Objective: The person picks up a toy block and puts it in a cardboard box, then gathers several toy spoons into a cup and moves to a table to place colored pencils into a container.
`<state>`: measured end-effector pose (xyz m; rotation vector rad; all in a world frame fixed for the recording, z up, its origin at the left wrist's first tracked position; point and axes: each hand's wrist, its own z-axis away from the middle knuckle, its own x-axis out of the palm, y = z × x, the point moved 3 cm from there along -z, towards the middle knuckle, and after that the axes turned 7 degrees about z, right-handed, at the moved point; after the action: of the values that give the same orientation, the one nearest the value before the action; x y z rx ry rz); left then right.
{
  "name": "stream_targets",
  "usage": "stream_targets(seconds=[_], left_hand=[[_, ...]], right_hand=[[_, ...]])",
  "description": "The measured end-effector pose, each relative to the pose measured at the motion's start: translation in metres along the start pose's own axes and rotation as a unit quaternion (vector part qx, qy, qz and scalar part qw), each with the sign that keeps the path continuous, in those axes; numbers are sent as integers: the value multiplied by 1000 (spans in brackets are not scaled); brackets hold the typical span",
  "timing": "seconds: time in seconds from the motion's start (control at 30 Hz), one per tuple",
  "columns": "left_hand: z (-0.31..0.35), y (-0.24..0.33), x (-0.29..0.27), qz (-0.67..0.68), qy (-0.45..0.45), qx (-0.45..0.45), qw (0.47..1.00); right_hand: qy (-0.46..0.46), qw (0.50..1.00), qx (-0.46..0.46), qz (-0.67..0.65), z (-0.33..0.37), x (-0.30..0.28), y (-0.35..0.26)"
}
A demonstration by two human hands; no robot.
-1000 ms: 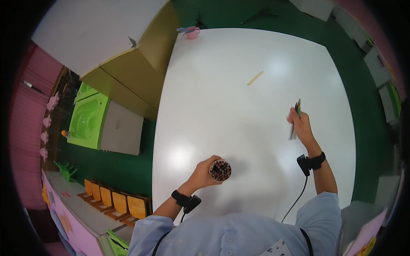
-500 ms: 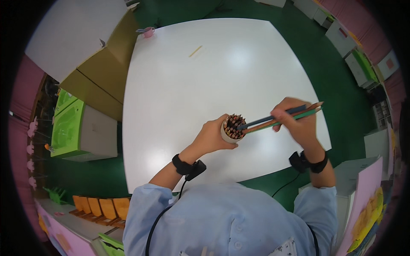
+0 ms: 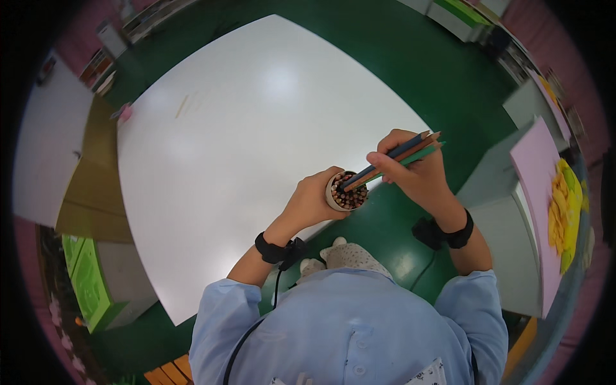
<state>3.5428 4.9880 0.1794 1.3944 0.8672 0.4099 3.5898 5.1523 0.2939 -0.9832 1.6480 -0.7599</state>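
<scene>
My left hand [image 3: 312, 199] is wrapped round a pale cup [image 3: 330, 197] packed with upright pencils [image 3: 351, 200], their tips or ends crowded at the rim. Three longer pencils are pinched in my right hand [image 3: 416, 172]: a dark blue pencil [image 3: 399, 147], a brown pencil [image 3: 410, 153] and a green pencil [image 3: 423, 153]. They slant down to the left, with their lower ends at the mouth of the cup. Whether those ends touch the packed pencils I cannot tell. Both hands are near the right-hand edge of the white table [image 3: 212, 167].
On the table's far left lie a thin yellow stick [image 3: 182, 106] and a pink cup [image 3: 126, 113] at the edge. A green-topped unit [image 3: 96, 282] stands at the left. To the right is a cabinet with a pink panel [image 3: 536, 192]. Green floor [image 3: 385, 83] surrounds the table.
My view has turned rightward, so the table appears swung to the left. My right hand and its pencils have come slightly closer to the cup. Both grips are unchanged.
</scene>
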Motion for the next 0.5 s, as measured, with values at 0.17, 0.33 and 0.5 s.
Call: stream_targets(seconds=[0.17, 0.33, 0.5], left_hand=[[-73, 17, 90, 15, -58, -4, 998], [-171, 29, 177, 26, -77, -19, 996], [-279, 28, 250, 48, -65, 5, 997]], right_hand=[[55, 997, 55, 11, 10, -98, 45], [73, 993, 78, -43, 0, -204, 124], [67, 995, 74, 1, -23, -302, 195]])
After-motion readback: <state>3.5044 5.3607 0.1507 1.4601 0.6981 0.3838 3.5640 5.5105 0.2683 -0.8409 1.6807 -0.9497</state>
